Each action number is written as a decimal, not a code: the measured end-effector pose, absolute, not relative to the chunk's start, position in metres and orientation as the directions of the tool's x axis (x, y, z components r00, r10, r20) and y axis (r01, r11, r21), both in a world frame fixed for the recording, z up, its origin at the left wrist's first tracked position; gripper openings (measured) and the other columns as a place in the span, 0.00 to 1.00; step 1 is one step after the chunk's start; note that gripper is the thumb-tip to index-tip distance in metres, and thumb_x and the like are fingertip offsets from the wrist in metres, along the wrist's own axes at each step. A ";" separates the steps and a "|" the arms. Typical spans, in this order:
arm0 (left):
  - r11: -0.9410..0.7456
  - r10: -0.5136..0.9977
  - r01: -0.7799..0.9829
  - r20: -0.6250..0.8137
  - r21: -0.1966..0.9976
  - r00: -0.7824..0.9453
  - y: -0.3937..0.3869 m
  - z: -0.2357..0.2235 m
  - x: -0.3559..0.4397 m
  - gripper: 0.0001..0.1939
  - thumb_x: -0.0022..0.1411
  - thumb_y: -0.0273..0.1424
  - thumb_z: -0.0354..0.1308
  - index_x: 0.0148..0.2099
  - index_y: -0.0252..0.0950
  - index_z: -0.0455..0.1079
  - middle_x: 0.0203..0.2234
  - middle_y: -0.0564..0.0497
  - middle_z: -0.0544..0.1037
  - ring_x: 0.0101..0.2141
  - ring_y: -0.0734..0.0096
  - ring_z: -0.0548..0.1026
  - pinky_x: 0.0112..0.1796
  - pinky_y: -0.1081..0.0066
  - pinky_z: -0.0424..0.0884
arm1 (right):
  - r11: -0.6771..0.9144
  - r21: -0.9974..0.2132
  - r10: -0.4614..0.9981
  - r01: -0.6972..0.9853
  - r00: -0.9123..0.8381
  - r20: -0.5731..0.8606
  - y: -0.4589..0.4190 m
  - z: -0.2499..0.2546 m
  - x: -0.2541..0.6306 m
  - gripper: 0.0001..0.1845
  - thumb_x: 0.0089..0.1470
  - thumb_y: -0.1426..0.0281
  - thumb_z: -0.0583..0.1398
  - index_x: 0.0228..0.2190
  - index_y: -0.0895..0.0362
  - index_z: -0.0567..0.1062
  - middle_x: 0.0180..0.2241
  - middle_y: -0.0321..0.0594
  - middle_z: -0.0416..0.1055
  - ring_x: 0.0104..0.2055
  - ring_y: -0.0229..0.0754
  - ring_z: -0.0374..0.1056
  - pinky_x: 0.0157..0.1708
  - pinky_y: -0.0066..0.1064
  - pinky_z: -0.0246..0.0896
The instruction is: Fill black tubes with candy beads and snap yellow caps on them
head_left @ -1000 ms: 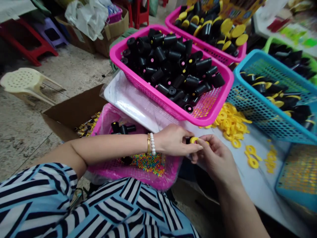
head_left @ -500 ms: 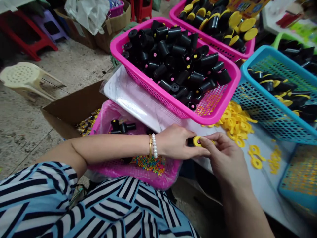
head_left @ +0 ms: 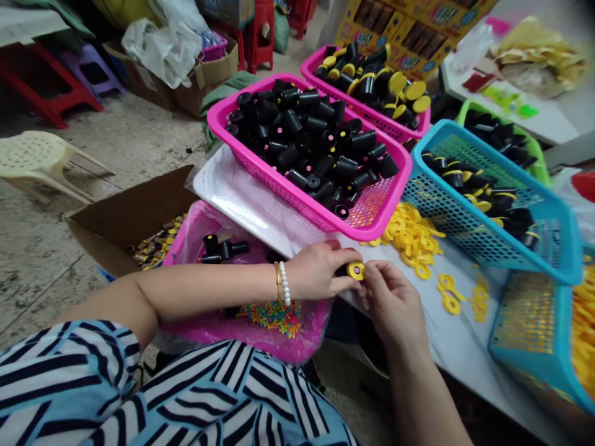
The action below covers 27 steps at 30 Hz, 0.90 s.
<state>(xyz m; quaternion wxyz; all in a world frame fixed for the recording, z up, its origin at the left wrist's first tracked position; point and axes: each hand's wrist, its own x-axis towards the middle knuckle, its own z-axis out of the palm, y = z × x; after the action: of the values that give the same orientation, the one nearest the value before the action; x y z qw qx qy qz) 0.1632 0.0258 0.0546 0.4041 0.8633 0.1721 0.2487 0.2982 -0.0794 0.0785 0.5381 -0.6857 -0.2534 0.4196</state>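
Observation:
My left hand [head_left: 320,269], wearing a pearl bracelet and a gold bangle, grips a small black plastic cylinder [head_left: 341,271], mostly hidden by the fingers. A yellow plastic ring [head_left: 352,271] sits on the cylinder's end, around a pink centre. My right hand [head_left: 395,303] pinches at the ring's right edge, its fingertips close against the left hand's. Just beyond the hands, a pink basket [head_left: 297,207] is heaped with black cylinders [head_left: 302,139], some with pink or yellow centres. A pile of loose yellow rings [head_left: 411,232] lies on the table to the right.
Below my left forearm is a plastic-lined pink basket [head_left: 186,248] holding colourful beads [head_left: 274,318] and several black parts. A cardboard box [head_left: 134,214] stands left of it. Blue baskets [head_left: 488,232] flank the right side. Another pink basket [head_left: 372,114] holds yellow-capped black parts.
The view has swung a little, bringing more of the right side into sight. My right thumb has moved off the ring's face to its edge, baring the pink centre. The left hand keeps its grip.

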 end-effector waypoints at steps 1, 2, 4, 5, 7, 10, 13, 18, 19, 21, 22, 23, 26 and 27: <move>-0.634 0.497 0.104 0.301 0.767 0.814 0.025 0.053 0.163 0.20 0.62 0.38 0.64 0.52 0.31 0.73 0.39 0.43 0.77 0.40 0.63 0.76 0.43 0.65 0.74 | -0.269 -0.953 0.796 -0.137 0.526 -0.300 -0.080 0.080 0.302 0.19 0.48 0.55 0.69 0.33 0.55 0.72 0.19 0.32 0.68 0.17 0.32 0.62 0.14 0.21 0.54; -0.647 0.501 0.117 0.304 0.753 0.811 0.024 0.052 0.163 0.19 0.63 0.38 0.63 0.51 0.31 0.73 0.40 0.43 0.76 0.40 0.63 0.76 0.43 0.64 0.74 | -0.249 -0.955 0.799 -0.162 0.522 -0.297 -0.081 0.081 0.306 0.20 0.47 0.55 0.69 0.33 0.56 0.74 0.21 0.33 0.69 0.19 0.33 0.64 0.15 0.21 0.56; -0.659 0.506 0.136 0.302 0.740 0.808 0.022 0.051 0.162 0.18 0.64 0.38 0.62 0.50 0.31 0.74 0.39 0.42 0.75 0.38 0.63 0.75 0.41 0.64 0.74 | -0.257 -0.949 0.821 -0.183 0.476 -0.314 -0.080 0.084 0.317 0.21 0.43 0.56 0.71 0.34 0.56 0.75 0.22 0.34 0.70 0.20 0.34 0.65 0.14 0.22 0.56; -0.658 0.503 0.135 0.299 0.741 0.811 0.022 0.052 0.162 0.17 0.64 0.37 0.62 0.50 0.30 0.75 0.39 0.42 0.75 0.38 0.63 0.75 0.41 0.65 0.74 | -0.292 -0.939 0.836 -0.182 0.428 -0.343 -0.077 0.085 0.323 0.21 0.42 0.56 0.71 0.33 0.56 0.75 0.21 0.33 0.68 0.18 0.33 0.63 0.12 0.21 0.53; -0.640 0.499 0.127 0.284 0.757 0.819 0.024 0.055 0.161 0.15 0.64 0.36 0.63 0.49 0.31 0.76 0.35 0.45 0.76 0.36 0.65 0.75 0.39 0.67 0.73 | -0.408 -0.898 0.855 -0.164 0.278 -0.439 -0.069 0.089 0.331 0.23 0.41 0.54 0.72 0.32 0.56 0.73 0.17 0.29 0.63 0.14 0.30 0.55 0.09 0.20 0.45; -0.587 0.481 0.118 0.228 0.801 0.846 0.030 0.059 0.161 0.13 0.62 0.35 0.64 0.46 0.35 0.78 0.29 0.50 0.77 0.30 0.70 0.74 0.34 0.72 0.69 | -0.528 -0.848 0.841 -0.040 0.112 -0.529 -0.055 0.094 0.333 0.24 0.41 0.55 0.72 0.30 0.55 0.68 0.14 0.25 0.59 0.12 0.29 0.51 0.09 0.20 0.44; -0.545 0.464 0.134 0.165 0.828 0.870 0.034 0.061 0.164 0.12 0.62 0.36 0.64 0.46 0.37 0.79 0.25 0.53 0.78 0.26 0.72 0.73 0.30 0.74 0.65 | -0.495 -0.858 0.866 0.137 0.148 -0.477 -0.050 0.098 0.326 0.25 0.41 0.58 0.73 0.30 0.54 0.65 0.15 0.25 0.62 0.14 0.31 0.56 0.11 0.22 0.52; -0.611 0.439 0.226 0.088 0.759 0.894 0.031 0.065 0.170 0.09 0.62 0.32 0.62 0.42 0.32 0.77 0.30 0.47 0.81 0.31 0.64 0.78 0.30 0.71 0.67 | -0.430 -0.877 0.896 0.216 0.225 -0.383 -0.062 0.097 0.310 0.24 0.48 0.47 0.65 0.33 0.52 0.65 0.15 0.26 0.62 0.13 0.36 0.59 0.13 0.27 0.59; -0.621 0.427 0.230 0.079 0.749 0.901 0.031 0.066 0.169 0.10 0.62 0.30 0.62 0.44 0.30 0.76 0.32 0.45 0.82 0.32 0.63 0.79 0.31 0.70 0.68 | -0.417 -0.874 0.903 0.249 0.226 -0.367 -0.065 0.095 0.307 0.24 0.49 0.46 0.63 0.35 0.52 0.66 0.16 0.27 0.63 0.15 0.37 0.61 0.14 0.28 0.62; -0.595 0.401 0.204 0.067 0.778 0.914 0.034 0.068 0.161 0.14 0.61 0.29 0.63 0.49 0.27 0.74 0.32 0.45 0.82 0.32 0.64 0.79 0.31 0.71 0.70 | -0.374 -0.846 0.923 0.381 0.241 -0.300 -0.070 0.091 0.303 0.25 0.49 0.46 0.63 0.38 0.52 0.68 0.20 0.30 0.68 0.18 0.38 0.64 0.17 0.29 0.65; -0.561 0.397 0.184 0.067 0.807 0.915 0.036 0.069 0.153 0.17 0.61 0.29 0.63 0.51 0.26 0.72 0.31 0.46 0.82 0.30 0.66 0.79 0.31 0.71 0.70 | -0.344 -0.813 0.935 0.469 0.252 -0.251 -0.072 0.089 0.302 0.25 0.48 0.47 0.64 0.39 0.52 0.69 0.22 0.31 0.69 0.19 0.38 0.65 0.17 0.29 0.64; -0.526 0.410 0.171 0.072 0.833 0.909 0.039 0.069 0.143 0.20 0.61 0.30 0.63 0.53 0.26 0.71 0.29 0.47 0.81 0.29 0.68 0.78 0.30 0.72 0.70 | -0.315 -0.770 0.946 0.555 0.252 -0.205 -0.073 0.087 0.302 0.25 0.48 0.48 0.65 0.39 0.52 0.70 0.23 0.32 0.70 0.19 0.37 0.65 0.17 0.28 0.63; -0.529 0.508 0.187 0.133 0.828 0.851 0.048 0.064 0.094 0.18 0.61 0.27 0.61 0.54 0.30 0.72 0.31 0.49 0.82 0.30 0.72 0.78 0.34 0.73 0.71 | -0.260 -0.640 0.965 0.723 0.221 -0.142 -0.073 0.090 0.319 0.27 0.45 0.46 0.65 0.38 0.53 0.74 0.20 0.33 0.68 0.17 0.37 0.62 0.16 0.28 0.57; -0.564 0.540 0.218 0.156 0.797 0.827 0.050 0.061 0.075 0.14 0.61 0.26 0.60 0.49 0.32 0.75 0.32 0.49 0.82 0.31 0.72 0.78 0.36 0.72 0.71 | -0.269 -0.604 0.962 0.750 0.245 -0.123 -0.072 0.095 0.330 0.28 0.44 0.45 0.65 0.38 0.53 0.75 0.18 0.33 0.68 0.16 0.38 0.62 0.15 0.28 0.56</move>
<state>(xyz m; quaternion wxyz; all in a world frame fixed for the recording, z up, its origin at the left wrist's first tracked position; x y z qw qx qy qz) 0.0748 0.0505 0.0609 0.4120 0.8625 0.2197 0.1952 0.3305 -0.0719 0.0955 0.2176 -0.7584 -0.5642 0.2431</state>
